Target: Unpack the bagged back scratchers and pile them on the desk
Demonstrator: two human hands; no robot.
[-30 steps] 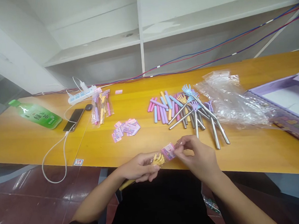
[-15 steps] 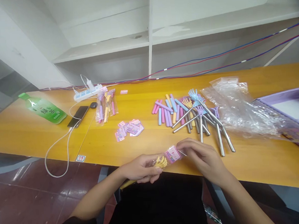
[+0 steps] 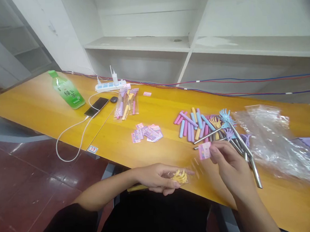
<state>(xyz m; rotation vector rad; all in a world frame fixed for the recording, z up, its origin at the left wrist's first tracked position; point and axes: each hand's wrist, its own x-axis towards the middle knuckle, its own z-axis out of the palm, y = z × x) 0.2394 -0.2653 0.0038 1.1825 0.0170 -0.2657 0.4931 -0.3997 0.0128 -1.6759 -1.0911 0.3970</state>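
From my remote seat I see a smooth yellow wooden table [image 3: 125, 153]. Across its right side sprawls a crinkled, glossy heap of clear plastic bags [image 3: 276, 146]. Left of that lie unbagged claw-headed back scratchers [image 3: 255, 169], their metal rods shiny, beside rounded, matte pastel handle sleeves [image 3: 188, 120]. I judge these the portion left to pack; a few bagged back scratchers [image 3: 125, 109] at far left look done.

My left hand [image 3: 158, 178] grasps a bagged yellow back scratcher [image 3: 180, 176] at the table's near edge, fingers curled round its film below the ridged claw. It looks part-finished to me: bagged, but its card outside. Near the table's middle is a loose stack of flat printed cards [image 3: 152, 133]. My right hand [image 3: 231, 163] pinches one pink card [image 3: 205, 151] between thumb and fingers, apart from the bag.
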